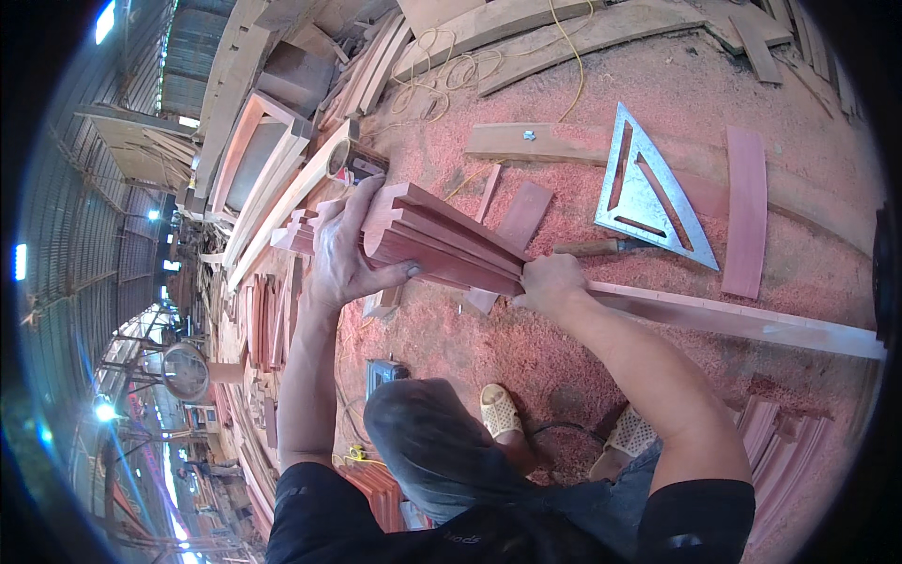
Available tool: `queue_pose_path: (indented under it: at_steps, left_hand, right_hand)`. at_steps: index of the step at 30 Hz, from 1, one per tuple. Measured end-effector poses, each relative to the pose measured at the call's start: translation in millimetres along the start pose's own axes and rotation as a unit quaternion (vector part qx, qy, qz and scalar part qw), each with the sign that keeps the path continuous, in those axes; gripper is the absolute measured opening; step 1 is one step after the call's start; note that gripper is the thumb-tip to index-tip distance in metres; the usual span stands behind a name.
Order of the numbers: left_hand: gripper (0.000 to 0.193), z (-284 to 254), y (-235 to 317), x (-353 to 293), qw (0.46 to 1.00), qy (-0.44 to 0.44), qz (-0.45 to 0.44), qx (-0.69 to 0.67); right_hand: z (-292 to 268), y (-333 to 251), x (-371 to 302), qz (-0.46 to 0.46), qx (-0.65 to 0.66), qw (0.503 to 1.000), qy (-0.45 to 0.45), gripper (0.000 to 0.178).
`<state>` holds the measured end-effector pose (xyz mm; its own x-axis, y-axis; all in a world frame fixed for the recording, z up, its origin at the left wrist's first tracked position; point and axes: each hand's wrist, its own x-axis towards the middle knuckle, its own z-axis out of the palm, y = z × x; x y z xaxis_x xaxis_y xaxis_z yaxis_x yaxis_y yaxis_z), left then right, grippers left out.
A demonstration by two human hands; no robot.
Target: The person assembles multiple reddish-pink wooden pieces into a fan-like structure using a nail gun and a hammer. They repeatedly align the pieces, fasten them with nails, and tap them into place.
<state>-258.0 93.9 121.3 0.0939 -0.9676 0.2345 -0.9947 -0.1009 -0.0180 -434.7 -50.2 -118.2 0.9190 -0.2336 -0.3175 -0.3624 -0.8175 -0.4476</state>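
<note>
A bundle of reddish wooden strips (442,246) with stepped, moulded edges is held up in front of me, slanting down from left to right. My left hand (343,252) is closed around its left part, the thumb along the near face and the fingers over the top. At the bundle's right end my right hand (552,284) is closed on the strips; its fingertips are partly hidden. Just beyond the right hand lies a tool with a wooden handle (588,248). A triangular metal square (693,230) rests to the right of it.
Reddish shavings cover the ground. A long pale-edged wooden bar (742,322) runs off to the right below a flat red board (747,211). Timber beams (526,38) and a yellow cord (567,42) lie at the far side. More moulded strips (785,451) are stacked at right.
</note>
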Motion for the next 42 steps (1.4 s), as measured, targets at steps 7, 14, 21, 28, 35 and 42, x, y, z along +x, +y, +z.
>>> queue_pose_path:
  at_steps: [7,14,21,28,35,42]
  left_hand:
    - [0.114,-3,4,5,1.0,-0.003,-0.004,0.015]
    - [0.108,-5,6,6,1.0,0.011,0.006,-0.019]
    - [0.106,3,-4,4,0.996,0.037,0.034,-0.079]
    - [0.114,5,-9,-1,0.993,0.048,0.047,-0.099]
    - [0.111,-3,1,-7,0.993,0.048,0.034,-0.101]
    - [0.112,-9,8,-13,0.994,0.033,0.021,-0.097]
  right_hand:
    - [-38,50,9,-0.048,0.016,0.984,-0.17,0.07]
    - [-17,59,-8,-0.012,-0.039,0.989,-0.144,0.077]
    - [-8,48,-19,0.016,-0.04,0.997,-0.057,0.068]
    - [-16,29,-27,0.033,-0.06,0.997,-0.023,0.058]
    - [-6,27,-12,-0.061,0.131,0.987,0.066,0.067]
    - [4,36,-3,-0.068,0.156,0.985,0.025,0.06]
